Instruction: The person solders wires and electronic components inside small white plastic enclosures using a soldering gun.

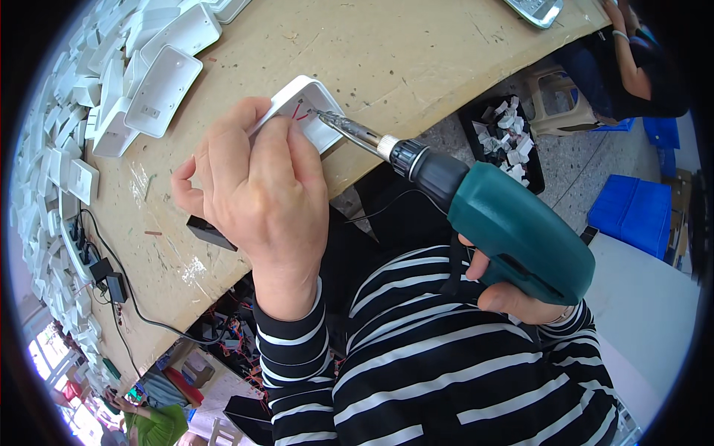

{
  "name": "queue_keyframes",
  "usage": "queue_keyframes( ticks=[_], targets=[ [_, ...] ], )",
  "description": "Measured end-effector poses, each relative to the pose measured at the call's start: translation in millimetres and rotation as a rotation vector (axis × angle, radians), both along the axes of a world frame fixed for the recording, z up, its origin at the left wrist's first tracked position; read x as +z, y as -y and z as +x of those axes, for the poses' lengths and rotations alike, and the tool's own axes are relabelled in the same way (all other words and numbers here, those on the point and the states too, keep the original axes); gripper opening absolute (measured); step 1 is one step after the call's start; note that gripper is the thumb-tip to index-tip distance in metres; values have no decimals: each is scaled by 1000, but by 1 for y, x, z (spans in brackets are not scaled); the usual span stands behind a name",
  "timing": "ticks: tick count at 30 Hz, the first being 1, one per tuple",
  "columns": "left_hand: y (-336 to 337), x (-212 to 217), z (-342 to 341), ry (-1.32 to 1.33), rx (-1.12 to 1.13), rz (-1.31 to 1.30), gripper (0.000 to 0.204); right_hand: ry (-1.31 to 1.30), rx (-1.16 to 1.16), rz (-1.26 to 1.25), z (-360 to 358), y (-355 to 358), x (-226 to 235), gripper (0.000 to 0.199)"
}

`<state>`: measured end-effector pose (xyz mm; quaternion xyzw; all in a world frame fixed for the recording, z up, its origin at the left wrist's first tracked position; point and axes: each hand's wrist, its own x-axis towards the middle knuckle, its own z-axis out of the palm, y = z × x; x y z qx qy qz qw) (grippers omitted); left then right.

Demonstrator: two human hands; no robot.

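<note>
My left hand (253, 193) grips a white plastic box (309, 111) with red wires inside, pressing it against the edge of the worn wooden table (387, 52). My right hand (506, 293) is wrapped around the handle of a teal and black electric screwdriver (513, 230). Its metal bit (342, 126) points into the open face of the white box, touching near the red wires. Both sleeves are black with white stripes.
Several white plastic covers (160, 89) lie piled along the table's left side. A power strip with black cables (89, 256) sits at the left edge. A black bin of small white parts (506, 141) stands on the floor, blue crates (632, 215) beyond. Another person (639, 67) sits at top right.
</note>
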<state>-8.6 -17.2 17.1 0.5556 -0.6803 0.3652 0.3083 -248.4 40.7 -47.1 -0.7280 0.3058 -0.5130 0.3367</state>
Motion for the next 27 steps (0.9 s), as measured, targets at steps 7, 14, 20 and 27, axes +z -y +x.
queue_keyframes(
  ticks=[7, 14, 20, 27],
  targets=[
    [2, 3, -1, 2, -16, 4, 3, -16, 8, -9, 2, 3, 2, 78],
    [3, 5, -1, 9, -25, 5, 3, 56, 6, 136, 7, 2, 8, 76],
    [4, 6, -6, 2, -16, 20, 2, 89, -8, 193, 11, 3, 13, 74],
    [3, 7, -7, 4, -8, 33, 2, 70, -5, 259, 10, 3, 19, 74]
  ],
)
